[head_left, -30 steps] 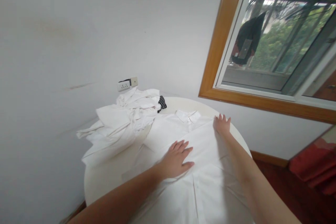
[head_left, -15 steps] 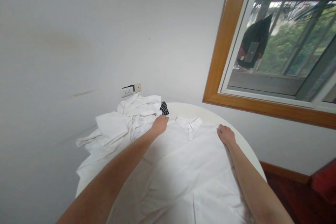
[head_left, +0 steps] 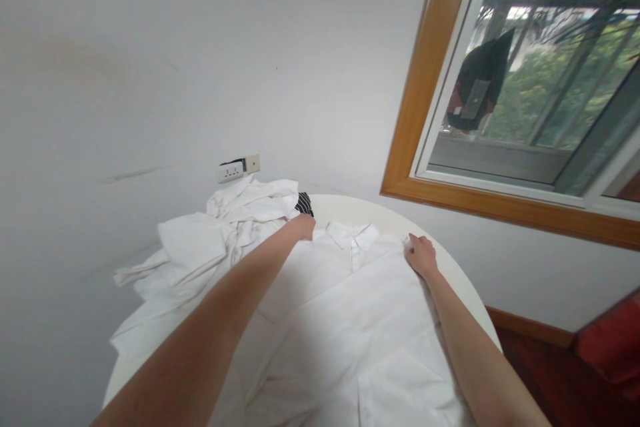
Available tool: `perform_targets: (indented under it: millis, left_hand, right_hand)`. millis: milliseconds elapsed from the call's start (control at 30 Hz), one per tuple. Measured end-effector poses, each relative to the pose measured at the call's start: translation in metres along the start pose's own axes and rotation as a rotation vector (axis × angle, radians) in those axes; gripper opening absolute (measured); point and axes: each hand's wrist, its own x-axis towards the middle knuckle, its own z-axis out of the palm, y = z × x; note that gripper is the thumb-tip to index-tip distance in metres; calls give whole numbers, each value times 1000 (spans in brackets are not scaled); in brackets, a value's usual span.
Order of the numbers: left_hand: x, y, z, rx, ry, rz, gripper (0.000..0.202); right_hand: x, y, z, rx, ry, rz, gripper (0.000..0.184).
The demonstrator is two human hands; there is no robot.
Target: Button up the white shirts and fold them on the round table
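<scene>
A white collared shirt (head_left: pixel 340 307) lies spread on a round white table (head_left: pixel 345 203), collar toward the wall and button placket down the middle. My left hand (head_left: pixel 305 227) is closed at the shirt's left shoulder; its fingertips are partly hidden behind the hand. At the opposite shoulder my right hand (head_left: pixel 421 255) pinches the cloth between bent fingers. The fabric between the two hands lies fairly flat, with creases lower down. Beside my left forearm is a heap of crumpled white clothes (head_left: pixel 195 243), and a black-and-white striped cloth (head_left: pixel 305 203) sticks out from it.
Behind the table stands a white wall (head_left: pixel 280 93) with a power socket (head_left: pixel 231 172) just above the heap. A wood-framed window (head_left: pixel 420 73) is at the upper right. Something red (head_left: pixel 610 343) rests on the dark red floor (head_left: pixel 530 367) at the right.
The view has shifted slightly, so the table and clothes sit a little further left. Both hands stay at the shirt's shoulders; the right fingers have lifted a little.
</scene>
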Motion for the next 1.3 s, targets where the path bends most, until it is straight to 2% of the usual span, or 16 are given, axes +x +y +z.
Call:
perform_targets:
  millis: [100, 233, 367, 433, 500, 600, 633, 667, 733, 833, 933, 1000, 1100, 1167, 1300]
  left_hand:
    - [-7, -1, -5, 1, 40, 35, 33]
    - [-21, 6, -9, -9, 96, 58, 32]
    - [-27, 20, -22, -3, 182, 31, 23]
    - [-31, 25, -33, 3, 260, -4, 26]
    - [-40, 28, -46, 12, 379, -36, 29]
    - [-68, 25, -58, 40, 551, -27, 23]
    - [-81, 22, -57, 52, 571, -3, 21]
    - [-95, 19, -54, 61, 572, 22, 18]
    - [-125, 14, -41, 71, 521, 103, 16]
    - [-166, 12, -9, 37, 331, 354, 10]
    - [-192, 18, 21, -11, 221, 512, 4]
    - [-201, 23, 31, -22, 204, 510, 4]
    - [-206, 32, 32, 6, 243, 432, 8]
    - [-207, 39, 30, 25, 291, 436, 14]
    - [-204, 62, 36, -9, 433, 576, 40]
  right_hand:
    - [0, -5, -5, 33, 9, 30, 49]
    - [-5, -14, -15, 9, 24, 49, 33]
    - [-4, -15, -31, 52, 206, 84, 28]
    - [1, -9, -41, 167, 344, 122, 28]
    - [6, 1, -53, 380, 468, 177, 27]
    - [2, 26, -72, 815, 537, 241, 25]
    - [-5, 36, -79, 936, 512, 222, 23]
    - [-15, 48, -86, 1012, 445, 144, 21]
    - [-43, 70, -98, 1029, 257, -58, 18]
    - [-95, 92, -107, 792, -54, -257, 23]
    - [-140, 94, -105, 431, -215, -375, 32]
    - [-160, 88, -102, 223, -217, -402, 44]
    - [-174, 75, -103, 53, -145, -398, 52]
    - [-178, 63, -106, 36, -118, -437, 57]
    - [-182, 30, -110, 118, -134, -602, 63]
